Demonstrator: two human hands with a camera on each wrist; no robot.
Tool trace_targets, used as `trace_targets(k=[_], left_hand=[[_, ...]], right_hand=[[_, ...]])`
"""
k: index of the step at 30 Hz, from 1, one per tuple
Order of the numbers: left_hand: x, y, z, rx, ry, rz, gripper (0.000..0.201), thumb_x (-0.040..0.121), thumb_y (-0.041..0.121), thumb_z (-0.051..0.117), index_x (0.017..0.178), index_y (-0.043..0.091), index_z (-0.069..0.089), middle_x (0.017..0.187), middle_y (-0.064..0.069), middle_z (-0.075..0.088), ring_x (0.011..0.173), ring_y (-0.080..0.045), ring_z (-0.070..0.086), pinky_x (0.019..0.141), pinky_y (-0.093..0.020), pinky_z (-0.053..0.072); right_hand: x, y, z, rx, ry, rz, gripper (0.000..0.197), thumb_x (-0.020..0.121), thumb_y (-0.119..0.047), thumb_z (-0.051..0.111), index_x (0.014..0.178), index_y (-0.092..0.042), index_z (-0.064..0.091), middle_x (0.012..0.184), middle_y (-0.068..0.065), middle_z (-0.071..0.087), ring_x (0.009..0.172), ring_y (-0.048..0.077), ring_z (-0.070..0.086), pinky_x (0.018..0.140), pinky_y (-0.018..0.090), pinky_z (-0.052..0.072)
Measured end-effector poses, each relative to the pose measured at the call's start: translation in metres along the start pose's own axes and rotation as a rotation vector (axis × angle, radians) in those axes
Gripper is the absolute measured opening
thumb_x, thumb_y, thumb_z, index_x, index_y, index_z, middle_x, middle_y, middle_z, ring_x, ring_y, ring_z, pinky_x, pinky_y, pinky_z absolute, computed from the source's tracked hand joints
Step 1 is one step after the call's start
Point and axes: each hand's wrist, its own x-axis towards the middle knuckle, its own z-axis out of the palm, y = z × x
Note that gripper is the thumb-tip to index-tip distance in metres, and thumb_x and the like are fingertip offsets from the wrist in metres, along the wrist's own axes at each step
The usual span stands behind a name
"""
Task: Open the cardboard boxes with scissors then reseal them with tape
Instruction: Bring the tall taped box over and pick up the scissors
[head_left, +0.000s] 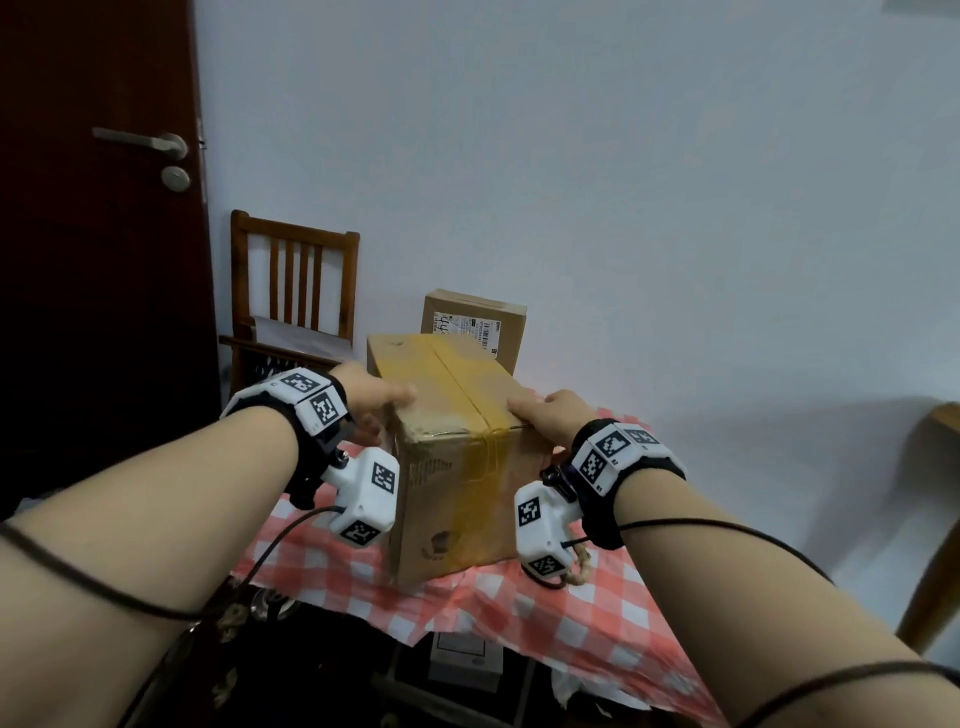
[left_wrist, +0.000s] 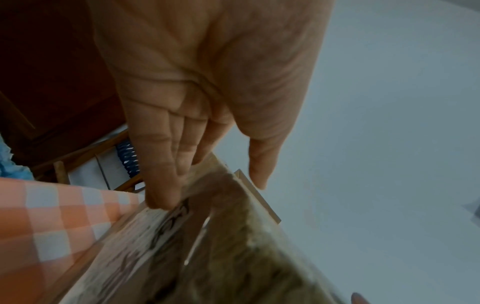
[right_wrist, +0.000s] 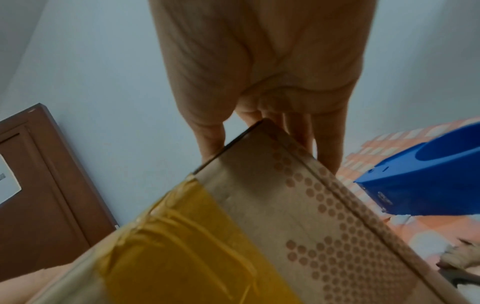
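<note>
Left hand (head_left: 371, 397): laid against the left side of the large cardboard box (head_left: 457, 457), fingers (left_wrist: 166, 164) straight and flat along that side, thumb (left_wrist: 259, 162) stretched over the top edge; nothing curled round anything. Right hand (head_left: 550, 418): mirrored on the right side, thumb lying on the top face near the tape seam, fingers (right_wrist: 327, 142) straight down the side panel, likewise uncurled. Box thus pressed between two flat palms. Whether lifted or resting could not be told; base seen close to the checked cloth.

Large cardboard box: upright near the front middle of the desk (head_left: 571, 618), sealed with a strip of yellow-brown tape (head_left: 467, 384) running along the top seam and down the near face. Dotted brown print seen on the right side panel in the right wrist view. Blurred dark lettering on the left panel in the left wrist view, unreadable.

Behind it, just beside the far edge: a smaller cardboard box (head_left: 472, 325) with a white shipping label, standing against the wall. To the right of the large box, on the cloth: a blue tape dispenser (right_wrist: 426, 185), apart from the box. Near the right wrist, a loop of light rope (head_left: 579, 569) on the cloth.

Further off: a wooden chair (head_left: 293, 301) left of the desk, a dark red door (head_left: 98, 234) with a metal handle beyond it, pale wall behind.
</note>
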Motion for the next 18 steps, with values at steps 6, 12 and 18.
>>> trace_targets(k=[6,12,18], left_hand=[[0.008,-0.006,0.005,-0.026,-0.103,0.030,0.048,0.076,0.027,0.079,0.110,0.001,0.058,0.101,-0.016,0.066,0.092,-0.030,0.065,0.087,-0.044,0.055],[0.014,-0.006,-0.008,-0.007,0.006,0.130,0.056,0.059,0.019,0.090,0.106,0.001,0.065,0.100,-0.012,0.071,0.094,-0.027,0.068,0.088,-0.043,0.055],[0.018,-0.014,-0.008,-0.022,0.066,0.136,0.060,0.062,0.000,0.078,0.118,-0.005,0.057,0.107,-0.021,0.066,0.095,-0.036,0.064,0.083,-0.040,0.054]], right_hand=[[0.011,-0.001,0.002,0.058,-0.047,0.092,0.067,0.083,-0.048,0.067,0.131,-0.007,0.045,0.120,0.011,0.057,0.107,0.028,0.058,0.095,0.044,0.050],[0.016,-0.006,0.010,0.281,-0.068,0.011,0.042,0.079,-0.021,0.077,0.112,0.000,0.059,0.092,0.011,0.067,0.080,0.027,0.067,0.069,0.041,0.060],[0.016,0.008,0.022,0.189,-0.074,-0.049,0.024,0.082,0.003,0.067,0.104,-0.006,0.064,0.092,0.005,0.064,0.096,0.024,0.060,0.081,0.032,0.053]])
